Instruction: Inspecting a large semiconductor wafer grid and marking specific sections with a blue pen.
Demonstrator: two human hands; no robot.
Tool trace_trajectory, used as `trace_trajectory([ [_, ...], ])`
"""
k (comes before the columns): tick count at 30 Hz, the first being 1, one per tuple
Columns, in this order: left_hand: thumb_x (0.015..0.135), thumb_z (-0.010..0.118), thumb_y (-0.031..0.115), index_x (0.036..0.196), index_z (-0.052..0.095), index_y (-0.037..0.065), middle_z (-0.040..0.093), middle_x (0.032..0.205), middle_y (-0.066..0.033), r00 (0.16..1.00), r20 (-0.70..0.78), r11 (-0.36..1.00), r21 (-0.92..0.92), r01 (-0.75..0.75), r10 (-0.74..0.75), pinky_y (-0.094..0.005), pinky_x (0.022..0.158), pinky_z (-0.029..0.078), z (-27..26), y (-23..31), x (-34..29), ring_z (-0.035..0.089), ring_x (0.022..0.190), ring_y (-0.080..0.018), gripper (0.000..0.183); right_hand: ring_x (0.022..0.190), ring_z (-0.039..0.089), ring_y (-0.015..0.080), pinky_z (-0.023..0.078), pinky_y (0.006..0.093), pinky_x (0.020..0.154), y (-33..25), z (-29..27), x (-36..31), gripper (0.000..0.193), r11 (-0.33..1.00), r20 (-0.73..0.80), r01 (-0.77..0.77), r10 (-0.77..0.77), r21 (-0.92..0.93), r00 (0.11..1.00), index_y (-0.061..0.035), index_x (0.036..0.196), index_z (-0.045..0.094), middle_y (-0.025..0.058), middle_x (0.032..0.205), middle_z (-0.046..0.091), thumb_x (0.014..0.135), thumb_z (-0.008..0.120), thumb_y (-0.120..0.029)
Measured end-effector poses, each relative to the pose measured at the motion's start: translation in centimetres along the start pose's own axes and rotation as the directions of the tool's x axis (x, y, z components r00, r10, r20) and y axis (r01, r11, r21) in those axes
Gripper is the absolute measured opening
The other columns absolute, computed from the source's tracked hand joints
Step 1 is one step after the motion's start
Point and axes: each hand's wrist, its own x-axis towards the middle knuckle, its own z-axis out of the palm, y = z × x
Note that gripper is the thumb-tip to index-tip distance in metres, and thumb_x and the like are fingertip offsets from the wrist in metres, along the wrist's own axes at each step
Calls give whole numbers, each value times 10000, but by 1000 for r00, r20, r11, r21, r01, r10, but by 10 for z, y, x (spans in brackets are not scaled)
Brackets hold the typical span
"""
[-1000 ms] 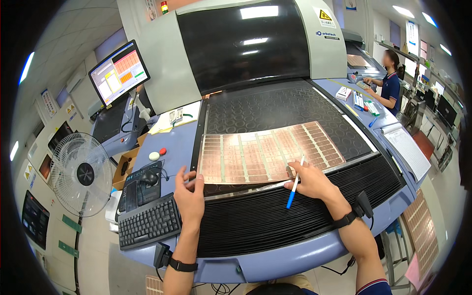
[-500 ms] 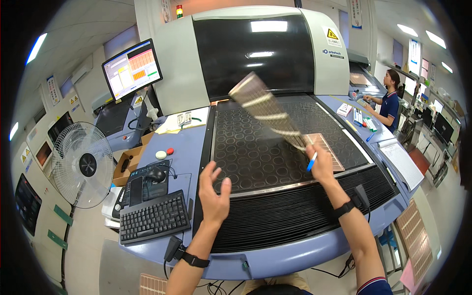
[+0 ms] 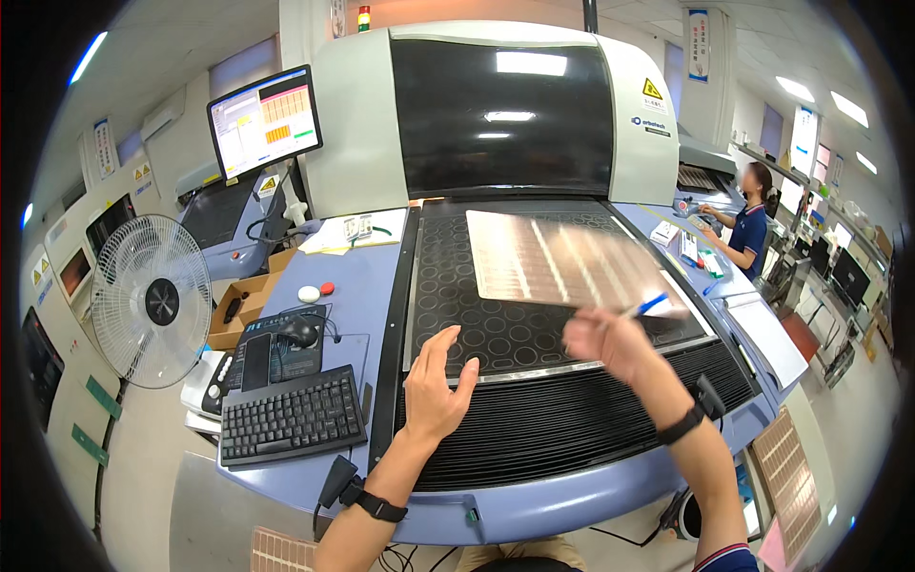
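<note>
My left hand [image 3: 438,383] hovers over the front left of the machine's bed, fingers apart and holding nothing. A white pen with a blue end [image 3: 652,304] sticks out from the fingers of my right hand [image 3: 612,343], which is smeared by motion. Just beyond this hand, a copper-coloured panel with pale stripes [image 3: 519,262] lies nearly flat over the dark bed [image 3: 448,329], which is patterned with circles. The panel's right part is blurred. Whether my right fingers still touch its near edge, I cannot tell.
Left of the bed sit a black keyboard [image 3: 294,416], a mouse [image 3: 297,331] and a red button [image 3: 327,288]. A fan [image 3: 162,301] stands farther left, below a monitor [image 3: 265,124]. Striped panels [image 3: 789,467] rest at the lower right. Another person [image 3: 748,229] works at the right.
The striped panel has swung from a steep tilt to nearly flat over the bed, covering the panel that lay there. My right hand has drawn nearer; my left hand has shifted slightly right.
</note>
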Motion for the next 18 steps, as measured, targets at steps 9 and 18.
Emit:
trace_trajectory([
  [9,916,661,203,1305,546,-14,621,1256,-213,985,136,994,54,100,-106,-448,930,508,10,1,0,636,1095,-392,460,788,672,432,535,480,732,3,-5,-16,360,133,165,258,-483,-957,860,7,1161,633,200,833,709,994,576,-306],
  [18,952,636,319,1342,505,-51,576,1316,-259,921,341,951,297,84,-188,-476,1049,439,14,-12,-16,553,1242,-418,554,971,629,409,514,475,826,32,1,-22,427,-78,288,280,-368,-957,884,-27,1037,621,208,933,680,934,634,-442],
])
